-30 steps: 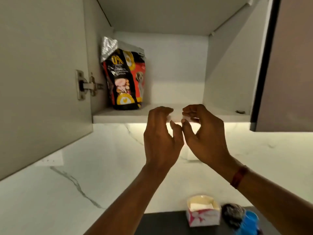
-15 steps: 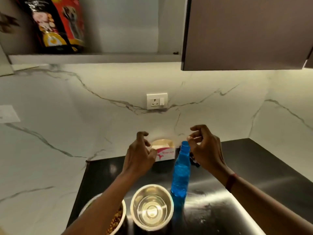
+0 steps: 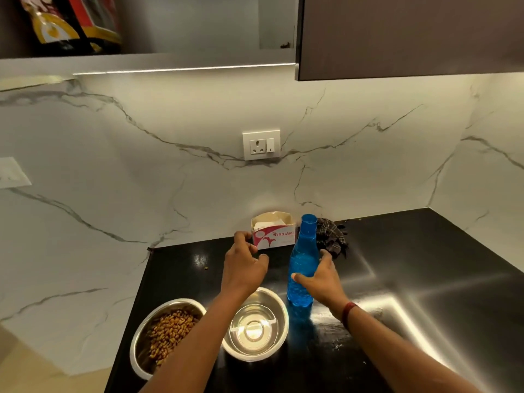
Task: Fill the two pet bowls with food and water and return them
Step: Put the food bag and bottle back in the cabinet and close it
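Two steel bowls stand on the black counter [image 3: 425,279] in front of me. The left bowl [image 3: 141,338] holds brown kibble, and my left forearm crosses its right side. The right bowl [image 3: 272,307] has a shiny inside; I cannot tell whether water is in it. A tall blue bottle [image 3: 304,251] stands upright just right of that bowl. My right hand [image 3: 323,279] wraps the bottle's middle, thumb in front, fingers behind. My left hand [image 3: 243,265] hovers above the counter left of the bottle, fingers curled and apart, holding nothing.
A pet food bag [image 3: 65,24] stands in the open wall cupboard at top left. A pink and white tissue box [image 3: 273,236] and a dark checked cloth [image 3: 333,236] sit against the marble wall. A socket [image 3: 261,145] is above them, and a shut cupboard door [image 3: 411,35] at upper right.
My view dropped from the open cupboard to the counter. Both hands came down from the shelf edge. The right hand moved from near the bottle's top onto its middle.
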